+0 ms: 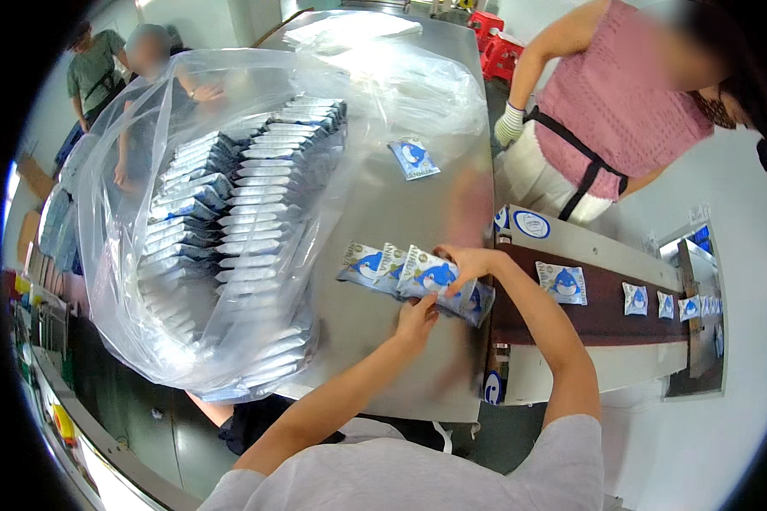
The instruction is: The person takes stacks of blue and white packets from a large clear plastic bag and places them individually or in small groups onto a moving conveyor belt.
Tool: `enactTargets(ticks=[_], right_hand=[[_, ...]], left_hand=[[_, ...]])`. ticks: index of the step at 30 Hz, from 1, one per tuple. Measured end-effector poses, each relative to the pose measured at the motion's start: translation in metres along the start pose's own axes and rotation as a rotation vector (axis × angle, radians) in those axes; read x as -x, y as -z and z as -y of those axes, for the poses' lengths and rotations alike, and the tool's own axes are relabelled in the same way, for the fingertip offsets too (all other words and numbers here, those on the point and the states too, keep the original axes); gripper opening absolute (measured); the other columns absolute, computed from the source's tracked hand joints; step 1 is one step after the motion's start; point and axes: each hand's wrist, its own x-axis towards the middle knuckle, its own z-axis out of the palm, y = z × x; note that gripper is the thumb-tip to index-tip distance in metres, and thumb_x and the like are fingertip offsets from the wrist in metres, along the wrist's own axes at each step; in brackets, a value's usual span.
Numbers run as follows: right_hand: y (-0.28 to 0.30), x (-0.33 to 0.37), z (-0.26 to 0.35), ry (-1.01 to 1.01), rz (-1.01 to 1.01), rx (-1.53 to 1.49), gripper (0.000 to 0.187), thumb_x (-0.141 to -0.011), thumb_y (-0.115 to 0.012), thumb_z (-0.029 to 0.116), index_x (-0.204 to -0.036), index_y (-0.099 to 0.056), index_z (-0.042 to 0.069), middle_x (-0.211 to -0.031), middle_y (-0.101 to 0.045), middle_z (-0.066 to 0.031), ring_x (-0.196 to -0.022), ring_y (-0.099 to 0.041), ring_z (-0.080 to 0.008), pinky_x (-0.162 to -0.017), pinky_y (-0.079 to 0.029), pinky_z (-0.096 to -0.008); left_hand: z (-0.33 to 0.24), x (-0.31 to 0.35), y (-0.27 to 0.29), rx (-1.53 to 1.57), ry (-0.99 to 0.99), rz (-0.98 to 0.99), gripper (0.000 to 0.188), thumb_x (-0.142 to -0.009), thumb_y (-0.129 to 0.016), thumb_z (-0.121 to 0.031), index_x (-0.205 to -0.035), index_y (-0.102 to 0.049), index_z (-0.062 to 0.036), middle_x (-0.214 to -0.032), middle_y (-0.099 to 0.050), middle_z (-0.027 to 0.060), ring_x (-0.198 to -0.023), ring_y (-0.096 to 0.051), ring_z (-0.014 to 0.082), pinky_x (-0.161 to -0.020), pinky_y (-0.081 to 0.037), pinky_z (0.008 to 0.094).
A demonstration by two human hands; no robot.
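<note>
On the metal table, several small white-and-blue packets (366, 264) with a blue cartoon whale lie overlapped in a short row. My left hand (416, 320) pinches the near edge of the front packet (428, 272). My right hand (469, 262) grips that same packet from its far right side. Another packet (483, 302) shows under my right wrist, partly hidden. To the left, a large clear plastic bag (324, 226) lies with its film around two long rows of upright packets (260, 200).
A conveyor belt (609, 298) on the right carries spaced packets (562, 283) toward the table (358, 358). One loose packet (414, 159) and more clear film (392, 72) lie farther back. A person (609, 111) stands beyond the conveyor; others are at the far left.
</note>
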Motion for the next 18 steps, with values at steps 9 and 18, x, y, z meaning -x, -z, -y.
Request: enactTargets(ticks=[9, 18], right_hand=[[-0.033, -0.009, 0.070, -0.035, -0.236, -0.210, 0.087, -0.061, -0.081, 0.041, -0.125, -0.046, -0.005, -0.121, -0.053, -0.0234, -0.114, -0.052, -0.0314, -0.098, -0.039, -0.0362], [-0.101, -0.107, 0.103, -0.004, -0.430, -0.493, 0.095, -0.058, -0.080, 0.040, -0.128, -0.039, -0.011, -0.126, -0.048, -0.0288, -0.122, -0.046, -0.0359, -0.101, -0.038, -0.0369]], left_hand=[[-0.025, 0.029, 0.004, 0.088, -0.160, -0.103, 0.055, -0.084, -0.068, -0.039, -0.127, -0.047, -0.0113, -0.118, -0.056, 0.0005, -0.104, -0.052, 0.0137, -0.085, -0.042, 0.0340], [-0.087, 0.019, 0.066, -0.076, -0.483, -0.346, 0.053, -0.082, -0.070, -0.029, -0.119, -0.051, 0.0040, -0.111, -0.059, 0.0132, -0.097, -0.058, 0.0204, -0.086, -0.045, 0.0328]])
